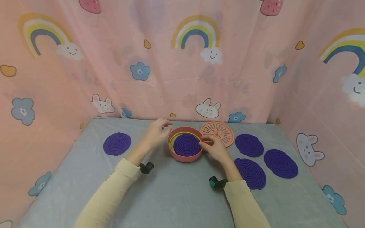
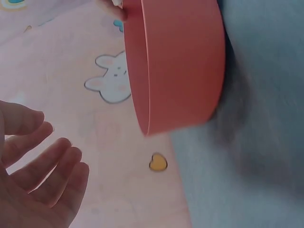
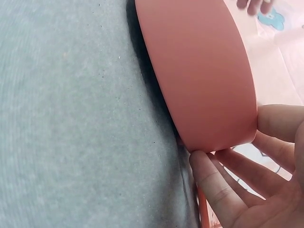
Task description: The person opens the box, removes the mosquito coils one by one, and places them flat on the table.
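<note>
A round pink box stands on the table, with a yellow lining or ring inside it. A purple spiral coaster lies within, over the yellow. My right hand holds the box at its right side; in the right wrist view the thumb is at the rim and the fingertips are against the outer wall. My left hand hovers just left of the rim with its fingers loosely bent, apart from the pink wall in the left wrist view.
A slotted pink lid lies behind my right hand. Purple spiral coasters lie to the right, the nearest partly behind my right forearm. Another purple coaster lies at the left. A patterned pink curtain hangs behind the grey table.
</note>
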{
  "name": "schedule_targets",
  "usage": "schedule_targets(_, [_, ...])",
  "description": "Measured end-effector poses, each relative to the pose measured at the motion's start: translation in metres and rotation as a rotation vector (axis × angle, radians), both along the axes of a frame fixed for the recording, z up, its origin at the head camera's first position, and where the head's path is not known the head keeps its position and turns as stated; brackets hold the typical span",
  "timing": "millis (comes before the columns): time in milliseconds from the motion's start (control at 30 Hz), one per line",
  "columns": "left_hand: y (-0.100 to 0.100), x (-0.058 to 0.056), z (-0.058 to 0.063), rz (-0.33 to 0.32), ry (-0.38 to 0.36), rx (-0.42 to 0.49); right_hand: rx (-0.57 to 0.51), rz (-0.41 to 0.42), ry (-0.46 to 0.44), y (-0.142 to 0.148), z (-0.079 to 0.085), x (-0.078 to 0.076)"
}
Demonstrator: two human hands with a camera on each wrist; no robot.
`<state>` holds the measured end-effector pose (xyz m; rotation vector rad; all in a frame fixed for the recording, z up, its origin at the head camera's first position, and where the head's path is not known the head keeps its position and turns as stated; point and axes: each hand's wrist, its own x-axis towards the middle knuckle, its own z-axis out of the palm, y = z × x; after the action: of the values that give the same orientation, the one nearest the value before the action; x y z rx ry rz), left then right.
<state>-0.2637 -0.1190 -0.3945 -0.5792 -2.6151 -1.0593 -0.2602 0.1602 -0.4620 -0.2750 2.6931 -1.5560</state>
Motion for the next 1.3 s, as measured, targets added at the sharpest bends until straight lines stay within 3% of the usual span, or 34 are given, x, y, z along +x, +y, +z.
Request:
schedule_targets(233, [0.026,-0.006,-0.006,-0.046,-0.175,0.072,0.006,0.006,0.007,0.001,-0.001,0.000])
schedule_targets(567, [0.052,-0.013,-0.024,-0.008,-0.347,0.115,0.006,0.023,0.035,0.000,-0.001,-0.001])
schedule_targets(833, [0.065,-0.022,-0.035,0.050,-0.398,0.040,-0.008,0.023,0.039,0.000,-0.002,-0.002])
schedule_targets(1067, [0.067,-0.019,-0.037,0.064,-0.456,-0.020,-0.001,0.019,0.023,0.000,-0.001,-0.001])
schedule_targets(1300, [0.069,-0.013,-0.034,0.056,-0.437,-0.054,0.001,0.017,0.025,0.001,-0.001,-0.001])
